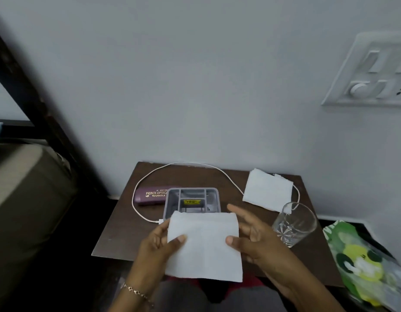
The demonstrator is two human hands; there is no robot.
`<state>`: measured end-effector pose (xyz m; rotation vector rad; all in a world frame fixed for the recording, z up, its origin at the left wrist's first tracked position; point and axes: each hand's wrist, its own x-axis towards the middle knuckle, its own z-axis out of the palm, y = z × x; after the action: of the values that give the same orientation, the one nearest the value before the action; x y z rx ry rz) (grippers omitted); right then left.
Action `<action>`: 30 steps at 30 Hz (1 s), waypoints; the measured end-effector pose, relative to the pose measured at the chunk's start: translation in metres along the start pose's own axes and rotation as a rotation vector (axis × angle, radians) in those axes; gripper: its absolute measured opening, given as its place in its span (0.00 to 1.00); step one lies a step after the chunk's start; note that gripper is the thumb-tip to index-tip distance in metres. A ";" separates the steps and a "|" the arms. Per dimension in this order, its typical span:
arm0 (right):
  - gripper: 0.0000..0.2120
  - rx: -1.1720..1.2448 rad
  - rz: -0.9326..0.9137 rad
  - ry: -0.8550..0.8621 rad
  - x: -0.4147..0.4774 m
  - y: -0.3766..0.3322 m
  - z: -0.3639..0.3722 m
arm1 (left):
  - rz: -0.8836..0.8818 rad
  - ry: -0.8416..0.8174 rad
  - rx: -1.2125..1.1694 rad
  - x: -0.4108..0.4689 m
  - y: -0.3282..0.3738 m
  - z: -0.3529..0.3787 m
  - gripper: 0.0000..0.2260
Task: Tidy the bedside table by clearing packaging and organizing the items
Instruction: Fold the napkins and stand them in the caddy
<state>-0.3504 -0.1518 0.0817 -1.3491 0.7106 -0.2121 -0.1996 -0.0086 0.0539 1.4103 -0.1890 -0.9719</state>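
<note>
I hold a white paper napkin [206, 246] flat above the front of the dark wooden bedside table [118, 235]. My left hand [159, 246] pinches its left edge and my right hand [256, 242] pinches its right edge, fingers spread. Behind the napkin stands a grey plastic organizer tray [192, 200] with several compartments and a yellow sticker inside. A purple spectacle case [150, 195] lies to its left. A second folded white napkin [267, 190] rests at the back right. A white charging cable [186, 164] loops around the back.
A clear drinking glass [294, 224] stands at the table's right, close to my right hand. A green and white plastic bag [364, 262] hangs off the right side. A switchboard [370, 73] is on the wall. A bed [21, 188] lies left.
</note>
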 end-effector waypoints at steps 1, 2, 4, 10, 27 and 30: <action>0.28 -0.010 -0.021 0.012 -0.002 -0.003 0.002 | 0.032 -0.011 0.005 -0.001 0.002 0.000 0.26; 0.29 -0.016 -0.051 0.040 -0.004 -0.005 0.003 | 0.072 -0.021 0.013 -0.004 0.006 0.001 0.27; 0.30 -0.017 -0.118 0.112 -0.006 -0.011 0.003 | 0.169 -0.046 0.024 -0.009 0.015 0.002 0.26; 0.20 -0.065 -0.055 0.114 -0.010 -0.003 0.005 | 0.170 -0.141 0.139 -0.010 0.005 -0.006 0.23; 0.25 -0.076 -0.205 0.221 -0.050 0.001 0.020 | 0.330 -0.229 0.419 -0.043 0.024 -0.004 0.23; 0.18 0.095 -0.105 0.134 -0.051 -0.002 0.008 | 0.162 -0.358 0.259 -0.043 0.029 -0.008 0.21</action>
<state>-0.3845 -0.1184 0.1011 -1.2911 0.7325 -0.4185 -0.2079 0.0219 0.0956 1.4177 -0.7059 -1.0860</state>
